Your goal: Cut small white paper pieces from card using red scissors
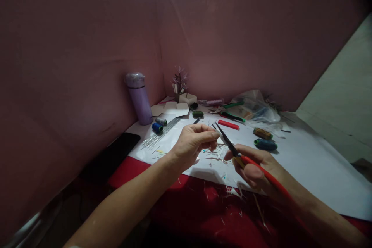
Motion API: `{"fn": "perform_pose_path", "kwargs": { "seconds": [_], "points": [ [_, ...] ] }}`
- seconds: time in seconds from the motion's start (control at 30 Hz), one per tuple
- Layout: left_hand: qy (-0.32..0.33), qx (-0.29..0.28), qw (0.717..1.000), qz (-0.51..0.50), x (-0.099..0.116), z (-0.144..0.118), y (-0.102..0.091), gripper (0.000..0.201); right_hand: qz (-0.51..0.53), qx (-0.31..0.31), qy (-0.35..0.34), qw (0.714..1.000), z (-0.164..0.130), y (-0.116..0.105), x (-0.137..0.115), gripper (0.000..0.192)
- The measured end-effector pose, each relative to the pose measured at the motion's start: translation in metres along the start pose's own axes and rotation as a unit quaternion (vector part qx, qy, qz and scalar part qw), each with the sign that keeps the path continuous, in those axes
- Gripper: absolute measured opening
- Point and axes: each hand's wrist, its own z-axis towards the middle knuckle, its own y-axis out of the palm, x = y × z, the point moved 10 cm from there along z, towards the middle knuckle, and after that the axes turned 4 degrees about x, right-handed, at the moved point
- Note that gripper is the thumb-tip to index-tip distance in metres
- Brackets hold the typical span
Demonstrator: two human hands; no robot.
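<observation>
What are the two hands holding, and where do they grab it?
The right hand grips pliers by their red handles. The left hand has its fingertips pinched together near the pliers' tip; whatever they pinch is too small to tell.

My worktop (203, 217): red cover, scattered with pale clippings. On it, a white paper sheet (314, 162) carrying blue thread spool (157, 127), grey spool (161, 121), wire bundle (161, 133), red strip (228, 124), green-handled pliers (232, 116), plastic bag (255, 108). Lilac flask (139, 99) upright at the back corner; black phone (112, 155) at the left edge.
</observation>
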Motion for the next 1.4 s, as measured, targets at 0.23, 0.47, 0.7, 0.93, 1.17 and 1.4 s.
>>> {"fn": "perform_pose_path", "kwargs": {
  "seconds": [0.23,0.47,0.7,0.93,1.17,1.4],
  "points": [
    [-0.003,0.008,1.0,-0.003,0.0,-0.001,-0.001,0.018,0.014,-0.005,0.009,1.0,-0.002,0.001,-0.002,0.054],
    [0.002,0.01,1.0,-0.008,-0.001,0.0,-0.001,0.018,0.015,0.002,0.011,1.0,0.0,0.0,0.003,0.048],
    [0.004,0.011,1.0,-0.01,-0.002,0.0,-0.002,0.017,-0.002,0.014,-0.004,1.0,0.002,-0.005,0.009,0.046],
    [0.015,0.015,1.0,-0.019,-0.005,0.0,-0.004,0.017,-0.053,0.048,-0.005,0.997,0.001,-0.012,0.004,0.036],
    [0.014,0.015,1.0,-0.021,-0.005,0.0,-0.005,0.017,-0.02,0.051,0.006,0.999,0.001,-0.008,0.001,0.039],
    [0.015,0.012,1.0,-0.025,-0.004,-0.001,-0.003,0.017,0.001,0.045,0.02,0.999,-0.001,-0.007,0.0,0.042]
  ]
}}
